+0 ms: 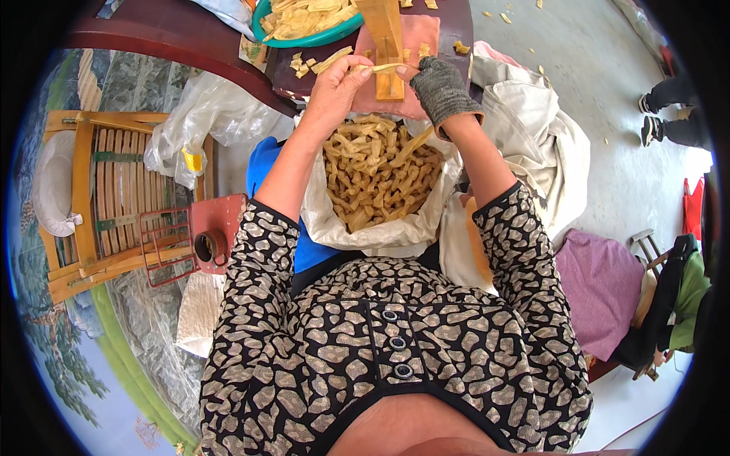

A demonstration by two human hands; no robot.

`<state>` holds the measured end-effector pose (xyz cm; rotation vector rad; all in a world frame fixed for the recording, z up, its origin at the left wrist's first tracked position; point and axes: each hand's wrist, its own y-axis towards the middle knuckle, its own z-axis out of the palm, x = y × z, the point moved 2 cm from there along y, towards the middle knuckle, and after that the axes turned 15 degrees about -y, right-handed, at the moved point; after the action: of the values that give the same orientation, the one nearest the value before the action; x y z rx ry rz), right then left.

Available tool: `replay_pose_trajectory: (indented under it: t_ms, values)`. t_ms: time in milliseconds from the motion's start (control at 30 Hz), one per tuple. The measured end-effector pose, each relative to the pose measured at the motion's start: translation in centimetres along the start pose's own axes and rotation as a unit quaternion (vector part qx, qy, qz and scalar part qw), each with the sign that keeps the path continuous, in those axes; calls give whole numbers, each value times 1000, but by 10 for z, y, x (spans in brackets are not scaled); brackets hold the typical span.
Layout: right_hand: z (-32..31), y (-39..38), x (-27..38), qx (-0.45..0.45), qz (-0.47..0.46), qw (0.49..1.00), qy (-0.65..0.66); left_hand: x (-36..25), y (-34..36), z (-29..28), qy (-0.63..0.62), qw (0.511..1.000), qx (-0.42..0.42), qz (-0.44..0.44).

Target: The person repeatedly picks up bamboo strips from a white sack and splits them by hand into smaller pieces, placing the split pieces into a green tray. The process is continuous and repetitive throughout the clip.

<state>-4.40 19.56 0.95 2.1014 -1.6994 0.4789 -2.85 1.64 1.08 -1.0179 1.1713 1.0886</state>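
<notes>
A thin pale yellow strip point(386, 68), like dried bean curd stick, is stretched between my hands in front of an upright wooden piece point(390, 45). My left hand point(334, 93) pinches its left end, fingers closed. Another pale yellow piece point(332, 59) lies along the fingers of that hand. My right hand point(442, 90) wears a grey fingerless glove and is closed on the strip's right end; its fingertips are partly hidden. Below both hands, a white woven sack point(357, 242) is open, filled with short yellow-brown knotted pieces point(384, 178).
On the dark red table point(167, 38) stands a teal basin point(308, 39) of pale yellow strips. Small scraps lie around a pink cloth point(426, 34). A wooden slatted chair point(122, 171) with plastic bags is at left. White cloth point(528, 137) and a person's legs point(673, 114) are at right.
</notes>
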Motion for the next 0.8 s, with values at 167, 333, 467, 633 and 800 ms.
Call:
replay_pose_trajectory:
  t_ms: [167,333,467,633,800]
  values:
    - [7,7,-5,-112,-59,992,4,9,21,-6,-16,1000,-8,-2]
    - [10,18,2,-48,-2,997,-64,14,31,-11,27,998,-44,-34]
    - [45,23,-20,-102,-160,927,-325,34,48,-11,216,976,-24,25]
    - [53,19,-32,-19,-123,886,-448,22,3,-12,448,892,-51,6]
    - [86,35,-68,-7,-205,876,-437,27,-61,10,469,869,104,121]
